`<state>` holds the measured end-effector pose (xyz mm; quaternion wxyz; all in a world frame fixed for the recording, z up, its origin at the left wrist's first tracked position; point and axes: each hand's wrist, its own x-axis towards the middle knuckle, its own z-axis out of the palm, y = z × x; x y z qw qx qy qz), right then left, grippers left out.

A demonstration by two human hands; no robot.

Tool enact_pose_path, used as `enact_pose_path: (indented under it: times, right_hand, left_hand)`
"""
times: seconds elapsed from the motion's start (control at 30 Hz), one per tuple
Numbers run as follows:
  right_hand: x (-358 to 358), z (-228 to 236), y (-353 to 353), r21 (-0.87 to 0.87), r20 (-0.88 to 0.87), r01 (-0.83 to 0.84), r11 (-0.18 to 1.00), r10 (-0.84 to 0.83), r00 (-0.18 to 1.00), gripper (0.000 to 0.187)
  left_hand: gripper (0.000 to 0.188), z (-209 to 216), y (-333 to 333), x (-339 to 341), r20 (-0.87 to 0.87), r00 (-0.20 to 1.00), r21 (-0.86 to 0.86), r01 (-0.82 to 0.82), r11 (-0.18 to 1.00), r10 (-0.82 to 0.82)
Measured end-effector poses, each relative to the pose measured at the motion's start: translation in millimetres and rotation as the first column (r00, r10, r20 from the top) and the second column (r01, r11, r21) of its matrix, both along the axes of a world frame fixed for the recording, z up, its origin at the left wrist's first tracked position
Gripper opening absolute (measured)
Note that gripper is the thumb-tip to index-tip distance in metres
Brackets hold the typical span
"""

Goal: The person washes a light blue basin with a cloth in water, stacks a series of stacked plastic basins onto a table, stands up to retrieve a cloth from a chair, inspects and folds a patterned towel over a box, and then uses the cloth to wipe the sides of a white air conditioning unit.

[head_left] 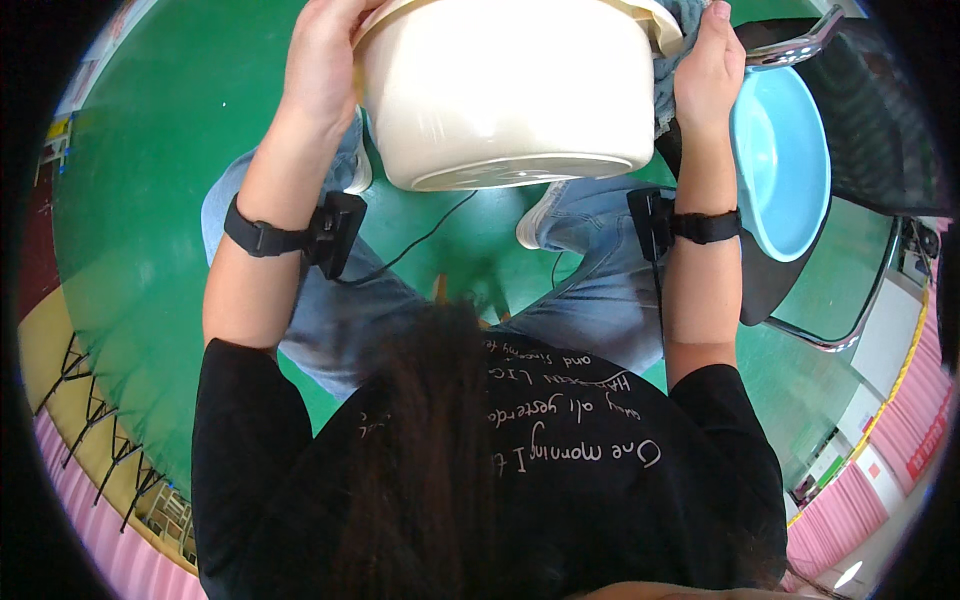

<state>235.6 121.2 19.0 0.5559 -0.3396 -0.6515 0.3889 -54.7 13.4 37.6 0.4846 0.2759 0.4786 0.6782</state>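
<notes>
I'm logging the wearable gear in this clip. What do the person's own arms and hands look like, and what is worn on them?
Both forearms are bare, below the short sleeves of a black T-shirt with pale handwritten-style lettering. Each wrist has a black strap carrying a small black boxy device: one on the left wrist, one on the right wrist. A thin dark cable trails from the left device. The left hand and right hand wear no gloves.

A hall: broad green floor (150, 200); pink curtains (880, 500); metal-framed chair (850, 330).
</notes>
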Motion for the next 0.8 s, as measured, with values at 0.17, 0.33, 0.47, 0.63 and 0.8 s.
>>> enact_pose_path:
  times: [0.17,0.33,0.47,0.63,0.8]
  right_hand:
    - [-10.3,12.1,-7.2,-0.206,-0.088,0.062,0.977,-0.081,0.993,0.045]
    - [-18.5,17.7,-16.6,-0.399,-0.203,-0.008,0.917,-0.079,0.976,0.049]
    - [-18.4,16.0,-16.2,-0.424,-0.27,-0.047,0.904,-0.077,0.96,0.049]
    - [-18.8,16.9,-16.3,-0.418,-0.153,-0.003,0.908,-0.068,0.986,0.05]
    - [-12.3,18.6,-17.5,-0.38,-0.009,0.082,0.921,-0.092,0.996,0.05]
  left_hand:
    - [0.018,13.8,-1.7,-2.8,0.184,0.983,0.003,0.027,1.0,-0.027]
    - [0.021,7.4,-1.8,-17.0,0.235,0.972,0.052,0.005,0.999,-0.017]
    - [0.022,4.3,-1.7,-20.9,0.235,0.972,0.055,-0.024,0.998,0.011]
    - [0.034,-24.4,-2.1,-78.6,0.201,0.959,0.197,0.16,0.967,-0.2]
    - [0.032,-22.0,5.7,-60.7,0.062,0.991,0.115,0.111,0.987,-0.119]
